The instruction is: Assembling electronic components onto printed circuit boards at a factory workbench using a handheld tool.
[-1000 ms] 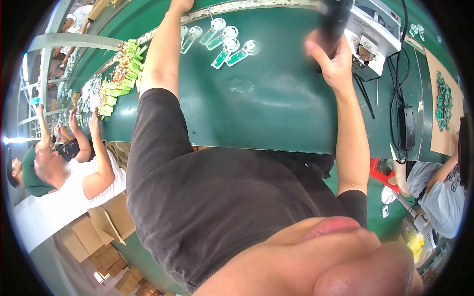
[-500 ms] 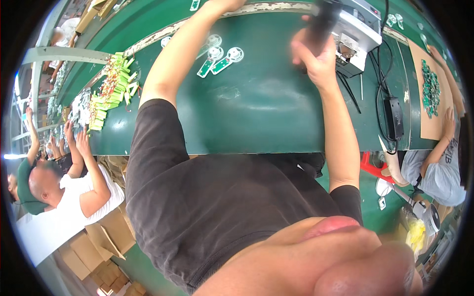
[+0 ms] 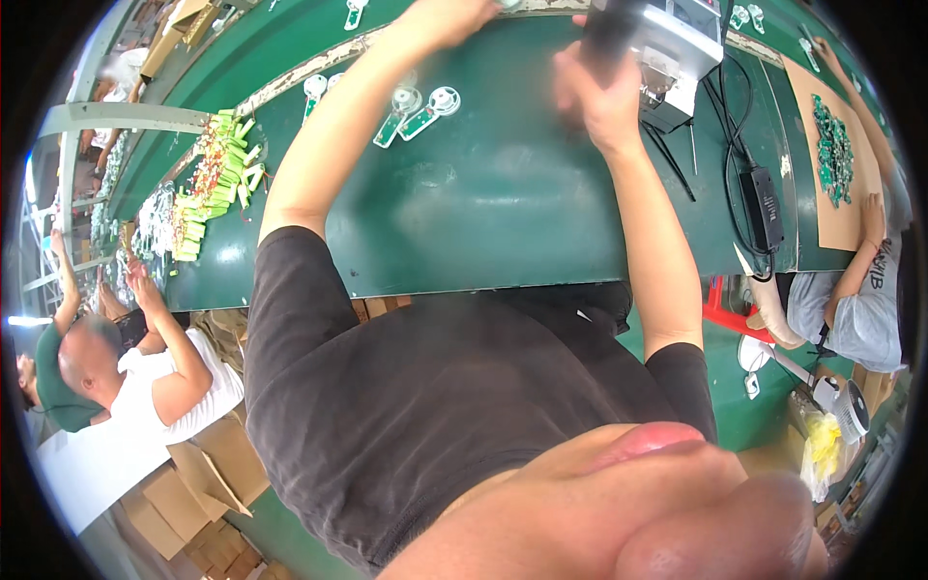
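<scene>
At the upper edge, my left hand [image 3: 459, 17] reaches over the table's far rim, its fingers closed around a small pale piece [image 3: 509, 4] mostly cut off by the frame. My right hand [image 3: 607, 97] is wrapped around a blurred black handle [image 3: 615, 34] beside a metal benchtop machine [image 3: 681, 43]; the handle hides part of the fingers. Between my arms, nearer the left one, lie two green circuit boards with round white ring ends [image 3: 416, 118]. Another such part [image 3: 314, 89] shows just beyond my left forearm.
Green cells with wires [image 3: 217, 179] are heaped at the left. Black cables and a power adapter [image 3: 764, 208] lie right of the machine. Farther right, small green boards [image 3: 833, 150] cover a cardboard sheet [image 3: 802, 106]. Other people sit at both sides.
My left hand has moved rightward along the far rim, and a pale piece now shows at its fingertips. My right hand stays at the black handle. The whole view has shifted slightly.
</scene>
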A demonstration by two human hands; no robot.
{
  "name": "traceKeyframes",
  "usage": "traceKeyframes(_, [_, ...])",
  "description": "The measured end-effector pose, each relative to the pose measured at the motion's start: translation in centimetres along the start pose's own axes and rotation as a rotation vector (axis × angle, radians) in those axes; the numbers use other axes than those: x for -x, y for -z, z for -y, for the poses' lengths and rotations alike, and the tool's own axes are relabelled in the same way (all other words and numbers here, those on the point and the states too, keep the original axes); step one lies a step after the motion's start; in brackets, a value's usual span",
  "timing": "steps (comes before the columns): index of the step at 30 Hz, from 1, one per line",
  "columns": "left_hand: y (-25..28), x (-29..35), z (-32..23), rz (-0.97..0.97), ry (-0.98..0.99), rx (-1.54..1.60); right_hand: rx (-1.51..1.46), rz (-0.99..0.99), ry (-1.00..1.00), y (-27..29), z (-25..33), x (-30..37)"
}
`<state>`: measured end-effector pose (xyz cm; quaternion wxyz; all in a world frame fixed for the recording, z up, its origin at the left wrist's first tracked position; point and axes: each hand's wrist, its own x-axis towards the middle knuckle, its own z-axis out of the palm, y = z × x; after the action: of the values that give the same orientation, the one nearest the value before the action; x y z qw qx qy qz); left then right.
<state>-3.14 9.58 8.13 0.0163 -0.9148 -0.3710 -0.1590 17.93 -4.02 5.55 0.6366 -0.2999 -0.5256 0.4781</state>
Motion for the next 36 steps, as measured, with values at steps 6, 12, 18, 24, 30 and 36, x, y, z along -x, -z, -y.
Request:
traceKeyframes(6, [-1.1, 3.9, -6.8, 0.326, 0.002, 0.060, -0.139, -0.139, 0.082, 0.1, 2.9, -0.3])
traceKeyframes(12, [-1.3, 7.0, -12.6, 0.323, 0.130, 0.179, -0.022, -0.166, 0.468, 4.6, 6.8, -1.3])
traceKeyframes(18, [1.0, 7.7, -13.9, 0.149, 0.154, 0.220, 0.085, -0.076, 0.688, 5.0, 6.5, -3.8])
traceKeyframes(24, [-1.9, 9.4, -10.7, -0.033, -0.248, 0.535, 0.218, -0.072, 0.403, 3.6, 5.9, -3.3])
traceKeyframes(30, [-3.6, 9.4, -12.0, -0.173, -0.127, 0.565, -0.045, -0.007, 0.313, 0.5, 3.5, -0.3])
traceKeyframes(36, [-3.1, 9.6, -11.8, -0.159, -0.160, 0.500, -0.029, 0.100, 0.374, 0.0, 0.7, -0.5])
